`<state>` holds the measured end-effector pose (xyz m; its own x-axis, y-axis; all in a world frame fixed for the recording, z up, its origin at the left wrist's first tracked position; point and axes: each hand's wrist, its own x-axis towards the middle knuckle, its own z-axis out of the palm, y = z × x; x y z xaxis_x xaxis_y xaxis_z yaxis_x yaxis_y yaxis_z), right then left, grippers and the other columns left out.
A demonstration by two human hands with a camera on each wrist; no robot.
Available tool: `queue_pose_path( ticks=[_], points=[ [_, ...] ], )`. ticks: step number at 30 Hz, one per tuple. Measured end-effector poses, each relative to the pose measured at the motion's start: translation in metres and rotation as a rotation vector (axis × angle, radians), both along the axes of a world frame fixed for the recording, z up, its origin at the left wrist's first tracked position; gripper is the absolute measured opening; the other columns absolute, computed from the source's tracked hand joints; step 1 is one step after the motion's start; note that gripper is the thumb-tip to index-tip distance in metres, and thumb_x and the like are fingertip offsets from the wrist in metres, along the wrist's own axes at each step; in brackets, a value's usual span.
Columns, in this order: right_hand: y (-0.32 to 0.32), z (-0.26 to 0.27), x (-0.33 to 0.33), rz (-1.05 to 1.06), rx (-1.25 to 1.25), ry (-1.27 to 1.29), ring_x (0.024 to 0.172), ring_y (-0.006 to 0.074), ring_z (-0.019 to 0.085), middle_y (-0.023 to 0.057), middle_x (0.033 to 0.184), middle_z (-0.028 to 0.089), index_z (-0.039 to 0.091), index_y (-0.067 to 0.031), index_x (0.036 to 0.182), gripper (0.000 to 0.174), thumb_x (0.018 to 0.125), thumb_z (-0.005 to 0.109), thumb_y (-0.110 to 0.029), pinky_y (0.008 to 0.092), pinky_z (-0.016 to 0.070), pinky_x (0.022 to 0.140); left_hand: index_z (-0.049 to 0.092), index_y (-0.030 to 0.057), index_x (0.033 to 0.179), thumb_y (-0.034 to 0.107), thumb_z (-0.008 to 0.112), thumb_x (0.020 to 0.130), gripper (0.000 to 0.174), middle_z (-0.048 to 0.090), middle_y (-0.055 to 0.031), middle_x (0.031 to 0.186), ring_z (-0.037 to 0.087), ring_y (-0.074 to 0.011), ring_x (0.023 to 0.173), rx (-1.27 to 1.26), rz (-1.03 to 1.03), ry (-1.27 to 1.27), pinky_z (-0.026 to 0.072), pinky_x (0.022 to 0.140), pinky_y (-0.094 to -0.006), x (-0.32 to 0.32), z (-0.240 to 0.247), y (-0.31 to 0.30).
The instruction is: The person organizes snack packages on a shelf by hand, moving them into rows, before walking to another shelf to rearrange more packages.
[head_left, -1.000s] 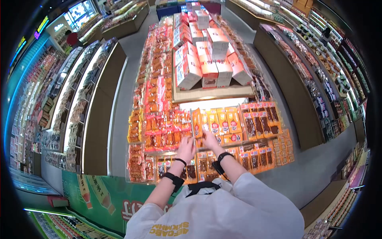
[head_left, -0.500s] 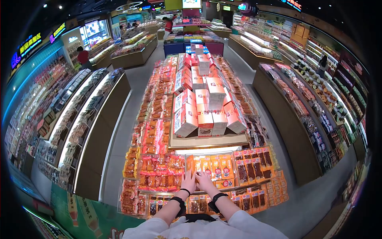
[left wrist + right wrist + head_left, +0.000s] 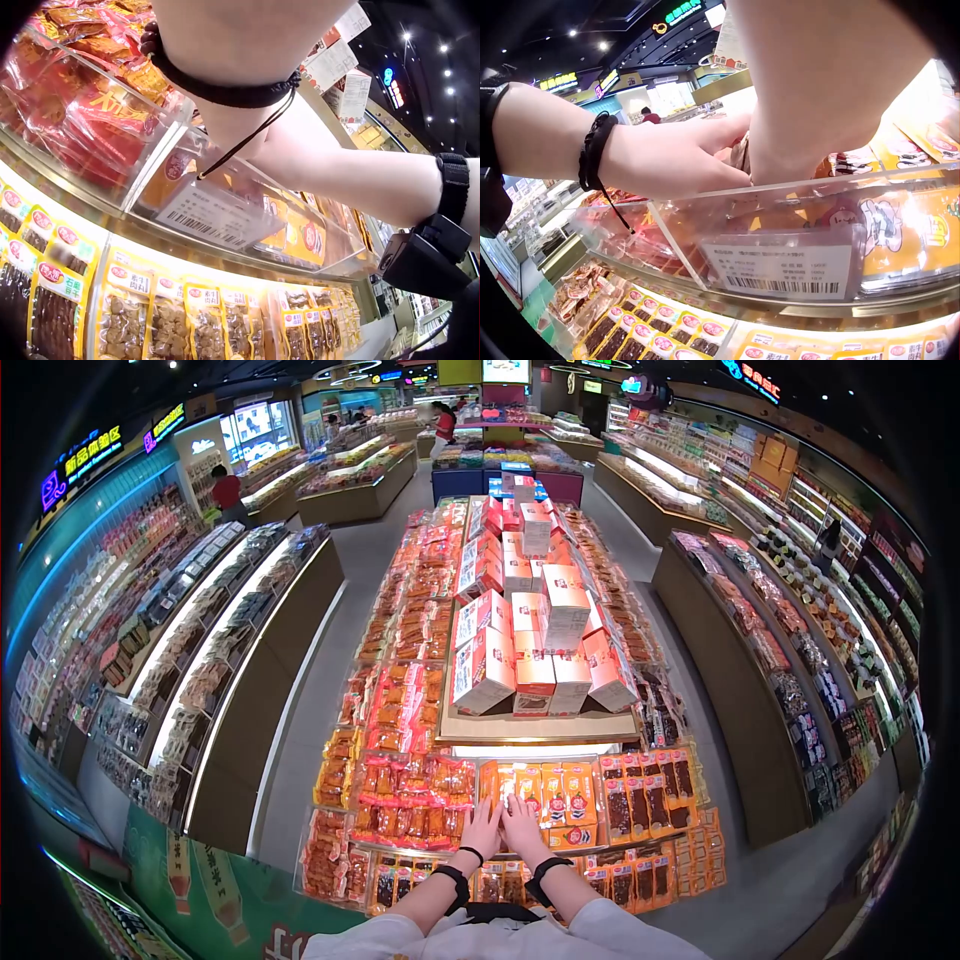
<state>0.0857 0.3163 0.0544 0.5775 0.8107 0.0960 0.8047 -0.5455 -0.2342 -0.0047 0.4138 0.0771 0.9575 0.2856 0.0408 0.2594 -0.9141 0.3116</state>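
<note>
Left grip (image 3: 483, 828) and right grip (image 3: 522, 826) lie side by side, fingers straight, holding nothing, on the orange packets (image 3: 548, 790) inside the clear bin (image 3: 795, 217). I advise light, flat pressure, keeping wrists above the front wall.

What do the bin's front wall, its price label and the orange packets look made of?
The orange packets look like glossy plastic film, judging by their sheen. The front wall seems to be clear rigid plastic, probably acrylic: the goods show through it and its top edge glints. The price label looks like matt white paper or card with a printed barcode.
</note>
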Motion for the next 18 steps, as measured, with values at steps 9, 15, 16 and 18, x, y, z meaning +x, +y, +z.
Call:
queue_pose_path(
  ticks=[9,15,16,18],
  points=[
    [0.005,-0.017,0.000,0.041,-0.037,-0.133,0.133,0.0387,0.028,0.0179,0.144,0.032,0.057,-0.0034,0.119,0.047,0.076,0.061,-0.022,0.0545,0.0252,0.106,0.027,0.0119,0.143,0.018,0.057,0.079,0.071,0.026,-0.0191,0.146,0.025,-0.0324,0.137,-0.027,0.009,0.037,0.0197,0.108,-0.0557,-0.001,0.007,-0.002],
    [0.007,-0.019,0.000,0.040,-0.068,-0.079,0.134,0.0411,0.026,0.0181,0.145,0.030,0.054,-0.0017,0.122,0.047,0.080,0.057,-0.022,0.0589,0.0240,0.105,0.025,0.0130,0.144,0.018,0.058,0.079,0.073,0.024,-0.0190,0.147,0.023,-0.0328,0.137,-0.049,0.001,0.033,0.0190,0.108,-0.0563,-0.001,0.005,0.001],
    [0.006,-0.018,0.001,0.050,-0.080,-0.087,0.134,0.0415,0.026,0.0181,0.145,0.030,0.052,-0.0013,0.124,0.050,0.079,0.057,-0.022,0.0590,0.0239,0.105,0.025,0.0132,0.144,0.018,0.058,0.079,0.073,0.024,-0.0189,0.147,0.023,-0.0328,0.137,-0.048,-0.001,0.035,0.0192,0.108,-0.0563,-0.001,0.006,0.000],
    [0.005,-0.017,0.001,0.059,-0.093,-0.095,0.134,0.0419,0.025,0.0181,0.145,0.029,0.051,-0.0009,0.125,0.052,0.079,0.058,-0.023,0.0591,0.0237,0.106,0.025,0.0134,0.144,0.018,0.058,0.079,0.073,0.024,-0.0188,0.147,0.023,-0.0327,0.137,-0.048,-0.003,0.036,0.0193,0.108,-0.0562,-0.001,0.009,0.000]
  ],
)
